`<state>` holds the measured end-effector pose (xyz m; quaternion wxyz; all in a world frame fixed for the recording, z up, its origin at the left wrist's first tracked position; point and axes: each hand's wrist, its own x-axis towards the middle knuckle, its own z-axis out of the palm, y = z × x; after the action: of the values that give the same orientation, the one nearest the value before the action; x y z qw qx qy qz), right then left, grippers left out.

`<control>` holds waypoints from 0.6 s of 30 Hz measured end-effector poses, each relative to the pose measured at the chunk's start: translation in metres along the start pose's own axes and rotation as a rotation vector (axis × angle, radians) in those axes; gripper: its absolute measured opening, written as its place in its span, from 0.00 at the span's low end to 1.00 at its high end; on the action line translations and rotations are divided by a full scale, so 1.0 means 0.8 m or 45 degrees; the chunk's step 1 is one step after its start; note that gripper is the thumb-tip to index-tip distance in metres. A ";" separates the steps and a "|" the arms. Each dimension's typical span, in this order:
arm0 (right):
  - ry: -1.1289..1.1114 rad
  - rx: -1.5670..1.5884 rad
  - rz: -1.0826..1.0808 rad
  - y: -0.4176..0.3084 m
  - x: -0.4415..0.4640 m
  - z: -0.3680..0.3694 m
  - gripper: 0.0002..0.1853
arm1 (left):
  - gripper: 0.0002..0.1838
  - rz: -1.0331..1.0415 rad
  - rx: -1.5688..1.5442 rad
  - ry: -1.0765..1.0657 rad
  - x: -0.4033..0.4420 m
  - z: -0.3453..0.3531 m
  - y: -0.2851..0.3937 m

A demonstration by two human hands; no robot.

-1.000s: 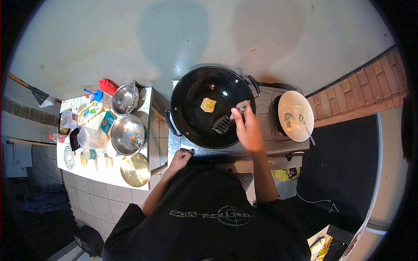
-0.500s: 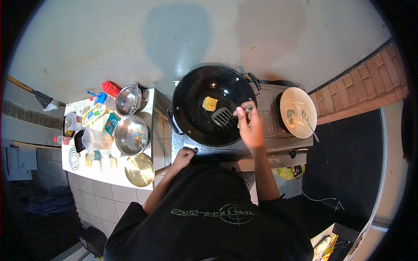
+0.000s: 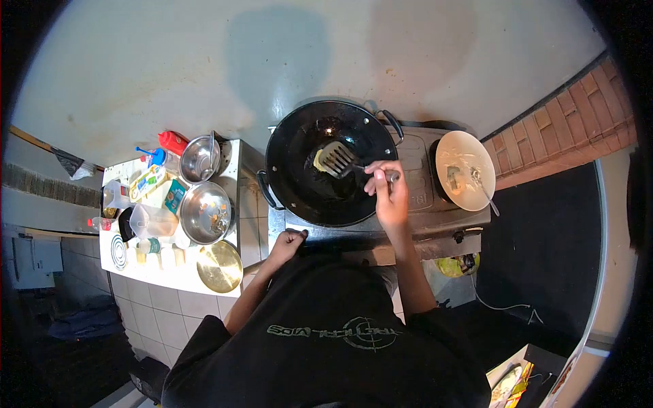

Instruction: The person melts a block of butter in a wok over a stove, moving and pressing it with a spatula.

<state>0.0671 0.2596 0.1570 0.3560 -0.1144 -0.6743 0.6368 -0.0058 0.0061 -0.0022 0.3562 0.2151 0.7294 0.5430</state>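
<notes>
"How is the right hand (image 3: 389, 197) set?"

"Its grip is closed round the handle of a spatula (image 3: 337, 160), reaching over the pan (image 3: 292, 183) on the stove (image 3: 418, 153)."

"And the food (image 3: 318, 160)?"

"Near the middle of the pan, its yellow left side showing; the spatula's head covers much of it."

"The left hand (image 3: 288, 243)?"

"Curled into a loose fist by the stove's front edge. From this height I can't tell whether anything is inside."

"What's around?"

"A cream bowl (image 3: 483, 163) at the stove's right edge. Leftward, two steel bowls (image 3: 192, 204) line the worktop's (image 3: 180, 277) right edge, a gold disc (image 3: 219, 267) near its front right corner."
</notes>
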 end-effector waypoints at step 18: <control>0.062 0.122 0.099 0.016 -0.023 -0.019 0.03 | 0.31 -0.035 0.043 -0.008 -0.001 -0.002 -0.001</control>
<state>0.0864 0.2623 0.1381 0.3522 -0.1387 -0.6292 0.6788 -0.0066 0.0043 -0.0026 0.3622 0.2125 0.7402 0.5252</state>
